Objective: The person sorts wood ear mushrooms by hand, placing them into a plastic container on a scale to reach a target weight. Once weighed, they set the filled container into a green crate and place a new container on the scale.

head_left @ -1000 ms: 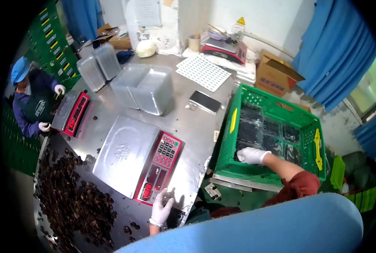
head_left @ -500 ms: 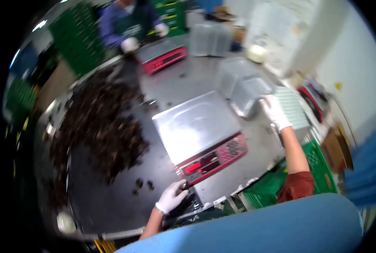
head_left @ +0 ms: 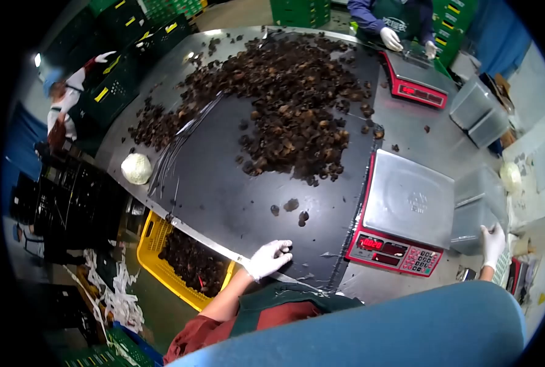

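My left hand [head_left: 268,259], in a white glove, is over the near edge of the dark tabletop [head_left: 223,202], its fingers bent around something I cannot make out. At the right, my gloved right hand [head_left: 493,246] touches a clear plastic container [head_left: 468,225], thumb and fingers at its near edge. Between the hands stands a red scale [head_left: 394,252] with a bare silver plate and a lit red display. A large heap of dark brown pieces [head_left: 297,128] lies on the table, with a few loose ones nearer my left hand.
A yellow basket [head_left: 153,244] of dark pieces stands below the table's left edge. A white ball-like bundle [head_left: 136,169] sits on the rim. Across the table, a gloved co-worker [head_left: 394,21] is by a second red scale [head_left: 416,79]. Another person [head_left: 67,98] is at the far left.
The view has swung left, bringing the yellow basket and second person into sight. My left hand now lies farther left of the scale; my right hand remains by the clear containers.
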Tool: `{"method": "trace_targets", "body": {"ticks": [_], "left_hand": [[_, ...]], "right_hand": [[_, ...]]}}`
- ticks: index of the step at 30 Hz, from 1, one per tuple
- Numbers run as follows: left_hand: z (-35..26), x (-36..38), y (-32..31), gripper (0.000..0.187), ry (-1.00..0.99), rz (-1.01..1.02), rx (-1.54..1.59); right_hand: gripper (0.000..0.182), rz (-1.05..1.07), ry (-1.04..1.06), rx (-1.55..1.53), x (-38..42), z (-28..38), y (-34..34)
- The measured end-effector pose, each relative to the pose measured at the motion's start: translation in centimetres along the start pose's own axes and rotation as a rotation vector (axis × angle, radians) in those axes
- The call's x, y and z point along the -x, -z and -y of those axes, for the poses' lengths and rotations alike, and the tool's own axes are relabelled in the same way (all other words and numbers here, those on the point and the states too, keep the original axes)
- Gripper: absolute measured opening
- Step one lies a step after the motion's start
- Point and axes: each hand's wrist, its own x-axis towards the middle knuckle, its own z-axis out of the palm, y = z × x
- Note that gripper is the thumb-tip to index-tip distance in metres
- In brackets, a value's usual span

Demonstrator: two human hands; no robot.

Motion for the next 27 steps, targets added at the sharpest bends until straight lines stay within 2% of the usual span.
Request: {"method": "trace_targets", "body": {"ticks": [1, 2, 3, 5, 6, 7, 8, 9, 10, 11, 13, 14, 17, 18, 20, 21, 22, 23, 25, 26, 27], "left_hand": [[0.1, -0.1, 0.3, 0.042, -0.01, -0.047, -0.002], [0.0, -0.2, 0.5, 0.039, -0.064, -0.125, -0.053], [-1.4, -0.4, 1.1, 0.037, -0.049, -0.157, -0.136], [1.9, -2.6, 1.1, 0.038, -0.368, -0.411, -0.354], [1.4, -3.2, 1.3, 0.039, -0.341, -0.477, -0.404], [0.9, -4.0, 1.4, 0.04, -0.316, -0.542, -0.454], [1.6, -5.1, 1.3, 0.044, -0.33, -0.587, -0.459], [2.3, -6.2, 1.3, 0.051, -0.355, -0.609, -0.488], [2.0, -7.2, 1.4, 0.054, -0.416, -0.618, -0.538], [1.7, -8.1, 1.4, 0.058, -0.475, -0.627, -0.587], [1.7, -9.7, 0.8, 0.061, -0.478, -0.618, -0.659], [0.6, -9.8, 0.9, 0.052, -0.489, -0.615, -0.711], [1.2, -11.3, 1.5, 0.037, -0.53, -0.446, -0.801], [1.4, -11.7, 1.8, 0.024, -0.646, -0.501, -0.797], [2.9, -12.4, 2.5, 0.024, -0.659, -0.456, -0.684], [3.7, -12.8, 2.7, 0.024, -0.661, -0.436, -0.629], [4.0, -13.1, 3.0, 0.02, -0.751, -0.5, -0.482], [4.4, -12.8, 3.2, 0.018, -0.558, -0.42, -0.205], [3.0, -10.9, 4.7, 0.016, -0.151, -0.246, 0.326], [1.9, -9.8, 6.1, 0.017, 0.07, -0.102, 0.881], [2.1, -9.0, 7.1, 0.02, 0.134, -0.032, 1.322]], "right_hand": [[0.037, 0.038, -0.038, 0.014, -0.3, 0.3, 1.0], [0.033, -0.101, -0.017, -0.083, 0.1, 1.2, 1.5], [0.03, -0.152, 0.014, -0.106, 0.1, 2.0, 2.5], [0.023, -0.256, 0.071, -0.148, -0.1, 3.7, 4.8], [0.015, -0.256, 0.178, -0.285, 0.8, 6.1, 5.9], [0.012, -0.332, 0.255, -0.187, 2.1, 8.1, 6.0], [0.014, -0.255, 0.309, -0.298, 3.4, 10.6, 6.0], [0.012, -0.241, 0.361, -0.282, 4.7, 11.8, 4.4], [0.013, -0.208, 0.51, -0.284, 6.2, 13.3, 3.1], [0.013, -0.132, 0.535, -0.267, 8.4, 16.6, 3.3], [0.014, -0.022, 0.634, -0.161, 11.2, 18.7, 0.7], [0.018, -0.047, 0.665, -0.176, 12.5, 18.8, -1.2], [0.033, 0.16, 0.582, -0.192, 14.8, 20.7, -1.2], [0.038, 0.093, 0.553, -0.176, 15.4, 22.1, -0.1], [0.048, -0.042, 0.501, -0.142, 16.3, 25.8, 2.9], [0.056, -0.023, 0.486, -0.221, 17.1, 26.7, 3.2], [0.052, 0.049, 0.513, -0.411, 18.0, 27.9, 2.6], [0.048, 0.12, 0.537, -0.603, 19.0, 29.3, 1.5], [0.042, 0.53, 0.549, -0.781, 20.8, 32.8, -1.0], [0.043, 0.511, 0.592, -0.781, 21.6, 34.4, -3.1], [0.044, 0.491, 0.637, -0.782, 22.2, 36.0, -5.5]]}}
